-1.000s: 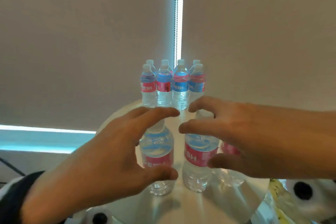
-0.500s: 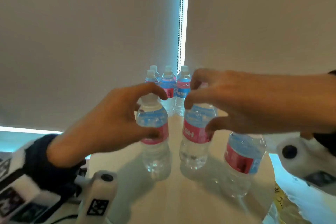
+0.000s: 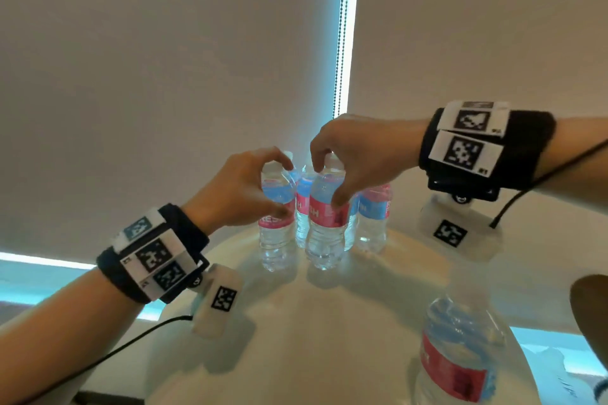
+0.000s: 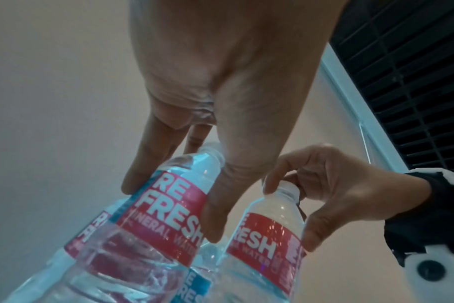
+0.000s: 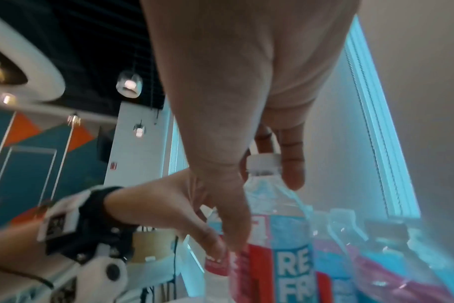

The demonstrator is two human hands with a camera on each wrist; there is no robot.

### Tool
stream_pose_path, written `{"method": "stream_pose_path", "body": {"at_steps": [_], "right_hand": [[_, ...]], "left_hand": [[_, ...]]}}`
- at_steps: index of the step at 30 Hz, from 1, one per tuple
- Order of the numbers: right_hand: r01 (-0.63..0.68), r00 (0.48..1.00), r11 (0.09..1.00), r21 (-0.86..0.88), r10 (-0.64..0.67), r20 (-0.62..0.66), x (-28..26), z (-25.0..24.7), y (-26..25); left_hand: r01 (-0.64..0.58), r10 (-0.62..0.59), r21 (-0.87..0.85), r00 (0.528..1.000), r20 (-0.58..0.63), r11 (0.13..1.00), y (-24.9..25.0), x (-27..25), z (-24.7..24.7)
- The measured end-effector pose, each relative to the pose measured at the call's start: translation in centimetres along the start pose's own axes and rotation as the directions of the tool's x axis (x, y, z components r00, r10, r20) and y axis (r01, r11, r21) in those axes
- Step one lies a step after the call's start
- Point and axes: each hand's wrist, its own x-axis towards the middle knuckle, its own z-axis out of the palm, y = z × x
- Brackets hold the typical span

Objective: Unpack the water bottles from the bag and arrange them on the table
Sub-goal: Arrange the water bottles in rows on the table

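Observation:
Two clear water bottles with red and blue labels stand upright side by side toward the far side of the round white table. My left hand grips the left bottle at its shoulder, thumb on the label. My right hand holds the right bottle near its cap, thumb on the label. Both stand against a cluster of bottles right behind them. One more bottle stands alone near the front right.
Closed grey roller blinds hang just beyond the table, with a bead chain in the gap. A brown rounded object shows at the right edge. Bare tabletop lies between the far bottles and the near one.
Both hands have carried their bottles away from me, up to the bottles at the back. The third bottle stayed near the front.

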Motion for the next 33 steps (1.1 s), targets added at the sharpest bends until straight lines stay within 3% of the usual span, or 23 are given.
{"method": "stream_pose_path", "body": {"at_steps": [16,33], "right_hand": [[0.031,0.999,0.997,0.072,-0.034,0.037,4.4,4.1,1.3],[0.047,0.999,0.988,0.144,-0.049,0.009,4.8,6.7,2.1]], "left_hand": [[0.050,-0.048,-0.025,0.997,0.059,0.998,-3.1,1.7,2.8],[0.046,-0.047,-0.119,0.999,-0.008,0.992,-4.0,0.4,4.3]]}}
